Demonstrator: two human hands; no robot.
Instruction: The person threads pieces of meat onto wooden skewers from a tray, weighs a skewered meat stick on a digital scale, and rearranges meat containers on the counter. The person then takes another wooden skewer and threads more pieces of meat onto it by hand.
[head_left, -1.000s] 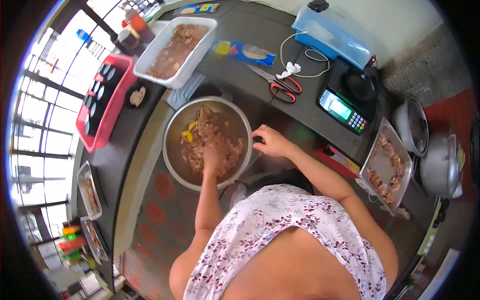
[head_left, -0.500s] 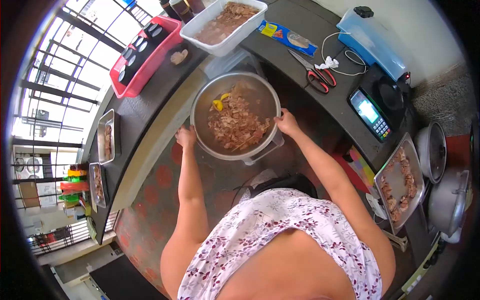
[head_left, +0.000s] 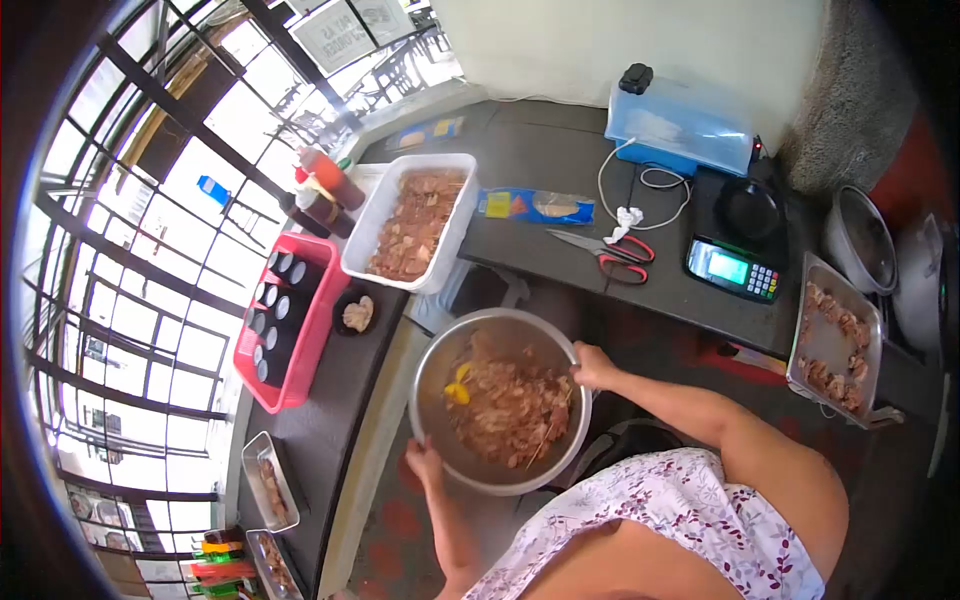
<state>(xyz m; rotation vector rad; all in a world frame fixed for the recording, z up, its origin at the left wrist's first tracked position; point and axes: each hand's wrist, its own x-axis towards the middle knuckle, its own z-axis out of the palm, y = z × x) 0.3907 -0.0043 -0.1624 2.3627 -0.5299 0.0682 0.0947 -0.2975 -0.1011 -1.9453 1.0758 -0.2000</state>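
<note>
A large round metal bowl (head_left: pixel 432 415) is held between my two hands, near the inner edge of the counter corner. My left hand (head_left: pixel 425 462) grips its lower-left rim. On the right side, my right hand (head_left: pixel 596 367) is closed around the rim, its fingers partly hidden. Inside the bowl lies a heap of sliced raw meat (head_left: pixel 510 412), with yellow citrus-like pieces (head_left: pixel 457 388) on its left side. What supports the bowl from below is hidden.
Behind the bowl stands a white tub (head_left: pixel 455 235) of meat. Red-handled scissors (head_left: pixel 625 258), a blue packet (head_left: pixel 535 206) and a payment terminal (head_left: pixel 735 268) lie on the counter. A pink basket (head_left: pixel 300 375) of dark bottles is left; a metal tray (head_left: pixel 808 345) of meat is right.
My view has swung upward and toward the left windows, so the counter items sit lower in the frame. Both hands keep their hold on the bowl, which appears slightly lower and further right.
</note>
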